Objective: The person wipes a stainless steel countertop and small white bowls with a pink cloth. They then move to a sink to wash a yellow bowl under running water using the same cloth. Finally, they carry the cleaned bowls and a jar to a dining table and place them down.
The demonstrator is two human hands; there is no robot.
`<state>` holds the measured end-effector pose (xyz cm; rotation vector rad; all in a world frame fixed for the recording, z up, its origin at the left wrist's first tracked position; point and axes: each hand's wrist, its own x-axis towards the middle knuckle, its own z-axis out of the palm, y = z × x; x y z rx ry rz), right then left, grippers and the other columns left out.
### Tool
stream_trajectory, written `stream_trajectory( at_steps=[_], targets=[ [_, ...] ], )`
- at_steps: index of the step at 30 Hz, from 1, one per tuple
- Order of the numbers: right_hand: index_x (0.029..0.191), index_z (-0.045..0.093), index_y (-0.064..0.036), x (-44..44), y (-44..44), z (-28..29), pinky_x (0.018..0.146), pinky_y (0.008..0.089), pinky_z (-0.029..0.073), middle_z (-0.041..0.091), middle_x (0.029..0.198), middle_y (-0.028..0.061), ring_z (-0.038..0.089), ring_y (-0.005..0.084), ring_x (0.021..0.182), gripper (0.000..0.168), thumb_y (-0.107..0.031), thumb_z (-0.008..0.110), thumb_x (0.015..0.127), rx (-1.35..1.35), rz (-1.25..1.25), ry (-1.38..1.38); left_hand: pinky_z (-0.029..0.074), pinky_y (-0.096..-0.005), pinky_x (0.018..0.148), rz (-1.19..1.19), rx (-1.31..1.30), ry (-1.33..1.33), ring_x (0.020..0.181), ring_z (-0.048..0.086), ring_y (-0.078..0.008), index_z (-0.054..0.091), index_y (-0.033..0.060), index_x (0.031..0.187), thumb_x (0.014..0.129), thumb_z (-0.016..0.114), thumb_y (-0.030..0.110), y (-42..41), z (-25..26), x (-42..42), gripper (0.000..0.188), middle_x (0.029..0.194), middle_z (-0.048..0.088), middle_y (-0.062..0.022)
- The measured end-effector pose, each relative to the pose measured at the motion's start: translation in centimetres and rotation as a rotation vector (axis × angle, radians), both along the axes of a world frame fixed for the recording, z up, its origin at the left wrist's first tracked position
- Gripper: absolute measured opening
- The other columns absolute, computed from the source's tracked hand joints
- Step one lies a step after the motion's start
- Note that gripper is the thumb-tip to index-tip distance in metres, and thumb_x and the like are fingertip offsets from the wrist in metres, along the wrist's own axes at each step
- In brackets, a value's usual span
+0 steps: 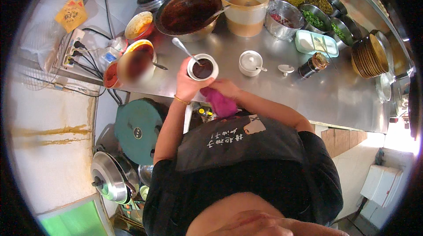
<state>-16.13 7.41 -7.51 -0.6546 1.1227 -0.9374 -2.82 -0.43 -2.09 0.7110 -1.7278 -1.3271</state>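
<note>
My left hand [187, 82] is wrapped around a white jar [214, 70] at the near edge of the steel counter. Dark sauce fills part of the jar, and a metal spoon [183, 48] leans out of its mouth. Just right of the jar's base, my right hand [225, 87] holds a magenta cloth [219, 102] that hangs below it. Whether the cloth touches the jar is unclear. A white bowl [243, 70] with a small white spoon stands to the right, beside a white lid [286, 68] and a dark glass jar [307, 68].
Behind are a large pan of dark sauce [201, 34], a plastic bucket [246, 26], bowls of chopped greens [319, 29] and a divided container [305, 50]. Sauce tubs [153, 65] and a power strip [70, 60] with cords lie left. Stacked plates [370, 57] stand right.
</note>
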Motion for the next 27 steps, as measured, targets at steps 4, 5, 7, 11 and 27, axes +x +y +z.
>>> stream_trajectory(
  at_steps=[4, 5, 7, 11, 27],
  targets=[
    [0.107, 0.063, -0.003, 2.6, 0.9, 2.5, 0.09, 0.0414, 0.047, 0.062, 0.11, 0.0133, 0.058, 0.0308, 0.107, 0.033, -0.023, 0.057, 0.082, -0.745, 0.129, 1.068, 0.047, -0.0303, 0.089, 0.024, -0.073, -0.095, 0.1, 0.057, -0.0144, 0.052, 0.0052, 0.114, 0.057, 0.086, 0.005, -1.0, 1.6, 0.7, 0.066, 0.107, 0.06, -0.0027],
    [0.11, 0.061, -0.003, 3.6, 1.3, 1.3, 0.093, 0.0414, 0.045, 0.06, 0.115, 0.013, 0.054, 0.0301, 0.112, 0.035, -0.022, 0.058, 0.081, -0.86, 0.17, 1.181, 0.047, -0.0298, 0.088, 0.028, -0.048, -0.132, 0.099, 0.057, -0.0139, 0.052, 0.0051, 0.114, 0.058, 0.086, 0.005, -0.4, 2.1, 1.0, 0.066, 0.107, 0.06, -0.0028],
    [0.115, 0.058, -0.003, 3.8, 2.1, -1.4, 0.1, 0.0413, 0.039, 0.054, 0.125, 0.0124, 0.046, 0.0289, 0.123, 0.04, -0.02, 0.059, 0.079, -1.036, 0.212, 1.458, 0.047, -0.0295, 0.088, -0.024, -0.035, -0.075, 0.099, 0.057, -0.0135, 0.052, 0.0049, 0.114, 0.057, 0.086, 0.005, -0.8, 1.6, -0.5, 0.066, 0.107, 0.06, -0.003],
    [0.12, 0.054, -0.005, -0.7, 5.2, -2.8, 0.104, 0.0421, 0.035, 0.052, 0.128, 0.0098, 0.042, 0.0281, 0.126, 0.047, -0.01, 0.061, 0.074, -0.746, 0.187, 1.486, 0.047, -0.0305, 0.089, -0.048, -0.036, -0.11, 0.1, 0.057, -0.0147, 0.053, 0.0048, 0.114, 0.058, 0.085, 0.006, -0.9, -0.8, -1.7, 0.065, 0.108, 0.059, -0.0032],
    [0.088, 0.068, 0.001, -27.3, 47.7, -1.6, 0.072, 0.0398, 0.052, 0.067, 0.084, 0.021, 0.067, 0.0321, 0.08, 0.022, -0.018, 0.06, 0.081, 0.897, -0.948, 1.597, 0.046, -0.0312, 0.087, -0.084, 0.001, -0.169, 0.098, 0.058, -0.0174, 0.051, 0.0047, 0.116, 0.058, 0.085, 0.012, 1.3, -7.0, -5.7, 0.068, 0.105, 0.059, -0.005]
  ],
)
